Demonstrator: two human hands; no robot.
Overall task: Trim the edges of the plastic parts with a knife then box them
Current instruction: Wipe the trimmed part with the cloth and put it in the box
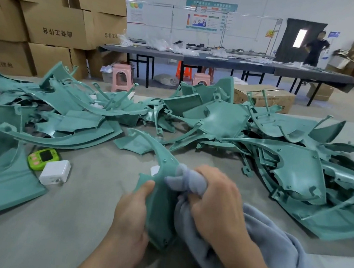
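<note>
**Two hands hold a teal plastic part and a cloth over a cluttered tabletop**

The left grip (133, 213) is closed on the lower edge of a curved teal plastic part (160, 209), thumb on its face. Just beside it, the right grip (214, 203) clutches a bunched grey-blue cloth (269, 245) that touches the part. The part is held tilted just above the grey tabletop (71, 221), near a pile of teal parts (217, 121). Stacked cardboard boxes (51, 25) at far left are shut, their contents hidden. The contents of a floor carton (265, 96) beyond cannot be seen.
</note>
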